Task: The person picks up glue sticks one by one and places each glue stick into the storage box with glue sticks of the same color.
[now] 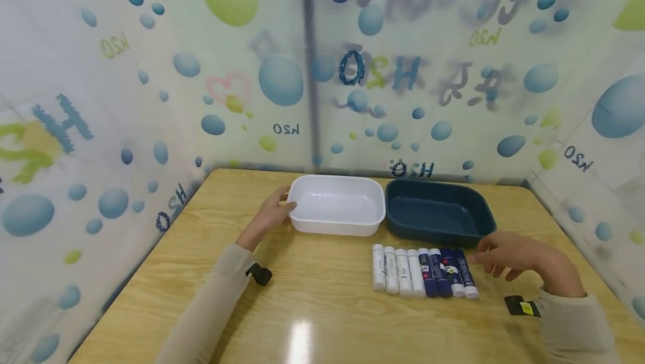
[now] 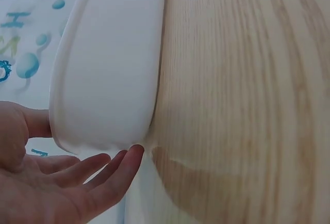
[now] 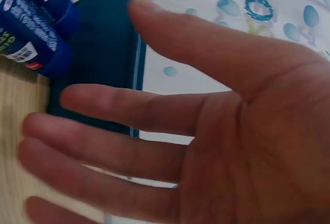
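Observation:
My left hand (image 1: pixel 274 211) grips the left end of a white plastic tray (image 1: pixel 335 228). In the left wrist view the thumb goes behind the tray's rim, while the fingers (image 2: pixel 116 175) lie along its outer wall. Right of it stands a dark blue tray (image 1: pixel 438 235). In front of the trays lies a row of glue sticks: several white ones (image 1: pixel 403 274) on the left, several blue ones (image 1: pixel 440 274) with white parts on the right. Just beyond the row's right end hovers my right hand (image 1: pixel 516 255), fingers spread and holding nothing. The right wrist view shows its bare palm near blue glue sticks (image 3: pixel 33 38).
The wooden table (image 1: pixel 322 285) reaches back to a wall covering (image 1: pixel 282 145) printed with bubbles and letters, which also closes off both sides. The two trays stand side by side near the table's back edge. Each wrist carries a small black camera (image 1: pixel 259 274).

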`<act>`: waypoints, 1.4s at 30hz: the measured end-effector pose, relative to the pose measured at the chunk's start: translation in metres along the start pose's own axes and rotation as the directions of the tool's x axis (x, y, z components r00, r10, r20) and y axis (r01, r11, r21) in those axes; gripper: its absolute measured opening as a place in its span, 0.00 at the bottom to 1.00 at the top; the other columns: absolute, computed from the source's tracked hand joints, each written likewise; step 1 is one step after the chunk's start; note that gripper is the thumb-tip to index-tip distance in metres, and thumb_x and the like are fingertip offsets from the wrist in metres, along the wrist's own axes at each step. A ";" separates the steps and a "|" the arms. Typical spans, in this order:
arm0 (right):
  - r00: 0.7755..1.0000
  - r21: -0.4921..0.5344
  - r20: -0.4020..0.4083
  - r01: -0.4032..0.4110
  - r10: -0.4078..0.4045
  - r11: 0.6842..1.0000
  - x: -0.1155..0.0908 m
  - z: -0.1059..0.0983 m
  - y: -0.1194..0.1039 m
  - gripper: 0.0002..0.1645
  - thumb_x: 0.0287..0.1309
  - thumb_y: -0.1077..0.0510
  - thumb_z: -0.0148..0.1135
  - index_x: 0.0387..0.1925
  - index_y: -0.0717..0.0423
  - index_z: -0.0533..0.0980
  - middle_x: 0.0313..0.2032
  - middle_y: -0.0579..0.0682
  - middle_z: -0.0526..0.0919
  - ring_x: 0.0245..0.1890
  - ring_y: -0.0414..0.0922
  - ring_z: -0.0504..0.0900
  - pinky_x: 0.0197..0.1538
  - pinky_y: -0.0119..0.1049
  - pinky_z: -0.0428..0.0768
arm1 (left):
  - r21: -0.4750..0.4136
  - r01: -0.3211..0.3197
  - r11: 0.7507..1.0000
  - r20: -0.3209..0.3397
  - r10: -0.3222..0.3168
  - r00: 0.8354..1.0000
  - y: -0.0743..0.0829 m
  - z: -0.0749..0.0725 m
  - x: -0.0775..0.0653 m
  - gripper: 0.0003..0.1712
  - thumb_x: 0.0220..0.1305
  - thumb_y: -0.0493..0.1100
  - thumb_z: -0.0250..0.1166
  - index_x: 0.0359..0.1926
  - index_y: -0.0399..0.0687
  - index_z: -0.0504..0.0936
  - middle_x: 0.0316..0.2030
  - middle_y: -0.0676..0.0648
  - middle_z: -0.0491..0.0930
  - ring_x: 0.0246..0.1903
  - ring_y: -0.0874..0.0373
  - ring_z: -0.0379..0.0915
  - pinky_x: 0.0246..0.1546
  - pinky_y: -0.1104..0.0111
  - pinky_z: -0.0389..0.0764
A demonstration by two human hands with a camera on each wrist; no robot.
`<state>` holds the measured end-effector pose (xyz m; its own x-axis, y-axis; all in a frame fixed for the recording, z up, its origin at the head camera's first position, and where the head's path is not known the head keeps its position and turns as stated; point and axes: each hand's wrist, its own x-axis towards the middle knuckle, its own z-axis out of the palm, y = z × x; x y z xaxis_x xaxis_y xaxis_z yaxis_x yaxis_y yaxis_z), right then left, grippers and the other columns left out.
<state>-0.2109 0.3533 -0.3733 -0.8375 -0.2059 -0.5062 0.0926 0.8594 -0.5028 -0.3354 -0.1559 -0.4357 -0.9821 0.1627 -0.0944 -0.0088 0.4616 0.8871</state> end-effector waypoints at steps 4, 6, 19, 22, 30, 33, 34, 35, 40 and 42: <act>0.997 0.008 0.041 -0.070 0.070 0.998 0.004 0.005 0.001 0.32 0.68 0.41 0.64 0.54 0.67 0.76 0.41 0.54 0.85 0.41 0.49 0.85 0.41 0.49 0.88 | -0.007 -0.019 1.000 -0.002 0.019 1.000 0.001 0.001 -0.001 0.35 0.79 0.43 0.55 0.80 0.44 0.56 0.72 0.30 0.66 0.59 0.39 0.77 0.44 0.61 0.86; 0.995 0.014 0.049 -0.089 0.088 0.996 0.006 0.008 0.000 0.33 0.67 0.40 0.66 0.54 0.67 0.76 0.40 0.54 0.85 0.40 0.48 0.85 0.41 0.49 0.89 | -0.012 -0.024 1.000 -0.006 0.024 1.000 0.001 0.001 -0.001 0.34 0.79 0.43 0.54 0.80 0.44 0.56 0.71 0.29 0.66 0.58 0.39 0.78 0.43 0.62 0.86; 0.995 0.066 0.056 -0.090 0.087 0.994 0.023 0.023 0.008 0.28 0.67 0.45 0.67 0.51 0.66 0.75 0.35 0.54 0.83 0.35 0.47 0.83 0.37 0.47 0.89 | -0.001 -0.023 1.000 0.007 0.023 1.000 -0.002 0.002 -0.003 0.35 0.79 0.43 0.53 0.81 0.44 0.55 0.72 0.28 0.65 0.56 0.40 0.79 0.45 0.60 0.87; 0.995 0.083 0.049 -0.088 0.084 0.993 0.024 0.025 0.009 0.25 0.66 0.47 0.68 0.47 0.65 0.75 0.34 0.54 0.82 0.35 0.48 0.82 0.37 0.48 0.89 | 0.000 -0.030 1.000 0.011 0.030 1.000 -0.001 0.002 -0.003 0.35 0.79 0.42 0.53 0.81 0.43 0.55 0.71 0.28 0.66 0.51 0.43 0.80 0.43 0.61 0.86; 0.994 0.087 0.039 -0.108 0.105 0.990 0.023 0.023 0.007 0.23 0.65 0.48 0.69 0.45 0.65 0.74 0.34 0.54 0.84 0.34 0.47 0.84 0.37 0.48 0.89 | -0.014 -0.038 0.999 0.012 0.038 0.999 0.004 0.001 -0.004 0.35 0.78 0.40 0.53 0.80 0.41 0.55 0.70 0.27 0.66 0.48 0.44 0.80 0.39 0.62 0.86; 0.993 0.071 0.036 -0.113 0.111 0.991 0.022 0.022 0.004 0.21 0.65 0.50 0.68 0.44 0.65 0.74 0.34 0.56 0.83 0.33 0.48 0.86 0.37 0.48 0.89 | -0.026 -0.032 0.999 0.018 0.033 0.999 0.004 0.000 -0.003 0.35 0.78 0.40 0.53 0.80 0.41 0.54 0.71 0.27 0.66 0.51 0.43 0.79 0.40 0.61 0.86; 0.993 0.065 0.035 -0.115 0.113 0.991 0.022 0.022 0.003 0.20 0.65 0.51 0.67 0.43 0.65 0.74 0.34 0.56 0.83 0.32 0.48 0.86 0.37 0.49 0.89 | -0.026 -0.032 0.999 0.017 0.032 0.999 0.004 0.000 -0.003 0.35 0.78 0.40 0.54 0.80 0.41 0.54 0.71 0.27 0.66 0.50 0.43 0.80 0.40 0.61 0.86; 0.993 0.063 0.033 -0.118 0.116 0.991 0.021 0.022 0.002 0.19 0.65 0.51 0.67 0.43 0.64 0.74 0.35 0.56 0.83 0.32 0.48 0.86 0.37 0.49 0.89 | -0.028 -0.030 0.999 0.016 0.030 0.999 0.003 0.000 -0.003 0.36 0.78 0.40 0.54 0.80 0.41 0.54 0.71 0.27 0.65 0.48 0.45 0.80 0.39 0.61 0.86; 0.992 0.058 0.022 -0.124 0.123 0.991 0.018 0.022 -0.001 0.20 0.63 0.53 0.68 0.43 0.65 0.73 0.36 0.57 0.82 0.32 0.49 0.86 0.37 0.49 0.88 | -0.016 -0.028 0.999 0.012 0.028 1.000 0.002 0.000 -0.004 0.36 0.77 0.39 0.55 0.80 0.39 0.54 0.70 0.25 0.65 0.41 0.49 0.81 0.39 0.62 0.87; 0.993 0.061 0.019 -0.121 0.120 0.991 0.018 0.022 0.000 0.21 0.63 0.53 0.69 0.43 0.66 0.72 0.37 0.58 0.81 0.33 0.49 0.85 0.37 0.50 0.88 | -0.016 -0.025 1.000 0.013 0.025 1.000 0.001 0.000 -0.004 0.36 0.77 0.40 0.55 0.80 0.39 0.54 0.71 0.25 0.65 0.42 0.48 0.81 0.40 0.62 0.87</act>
<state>-0.2135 0.3388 -0.3977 -0.8098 -0.1102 -0.5763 0.2260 0.8479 -0.4796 -0.3315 -0.1556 -0.4343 -0.9796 0.1853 -0.0778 0.0127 0.4435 0.8962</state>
